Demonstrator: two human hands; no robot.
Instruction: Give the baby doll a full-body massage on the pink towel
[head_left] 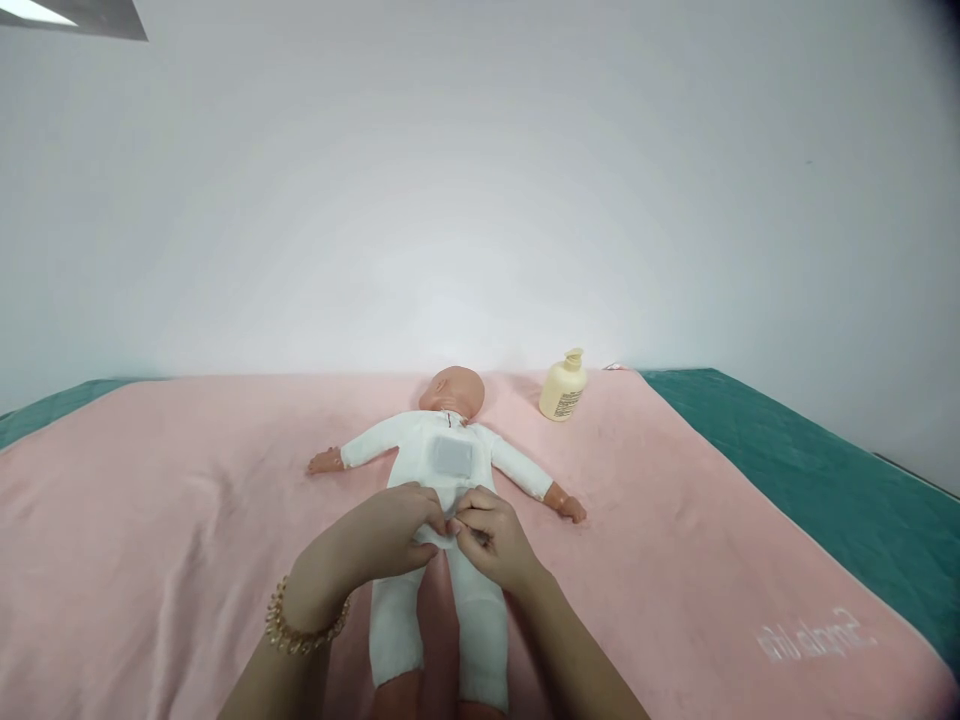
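A baby doll with a white cloth body lies with its arms spread and its bald head at the far end. A grey rectangular patch shows on its torso. Both my hands meet over its lower torso, fingertips almost touching. My left hand, with a beaded bracelet on the wrist, pinches white cloth there. Close beside it, my right hand is closed in a pinch at the same spot. Its fingers hide what lies between them.
A pale yellow pump bottle stands to the right of the doll's head. Beneath everything spreads a pink blanket, wrinkled at the left, over a green surface. A pale wall rises behind the far edge.
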